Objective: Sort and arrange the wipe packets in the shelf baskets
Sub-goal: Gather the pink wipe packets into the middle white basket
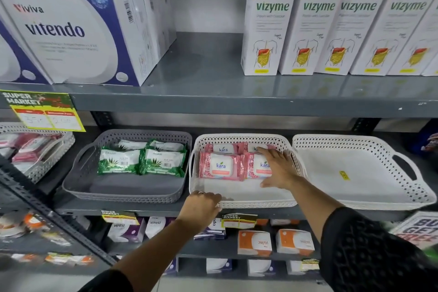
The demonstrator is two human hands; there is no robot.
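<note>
Three baskets stand side by side on the middle shelf. The grey basket (78, 182) holds several green wipe packets (118, 161). The white middle basket (239, 202) holds several pink Kara wipe packets (219, 166) in its back half. My left hand (201, 206) grips this basket's front left rim. My right hand (277, 168) lies flat, fingers spread, on the right-hand pink packets inside it. The white basket on the right (365, 173) holds no packets, only a small yellow sticker.
A further perforated basket (35, 166) with pink packets sits at the far left. Vitendo boxes (71, 28) and Vizyme cartons (267, 19) fill the shelf above. Small boxes (254, 243) line the shelf below. Yellow price tags (47, 111) hang on shelf edges.
</note>
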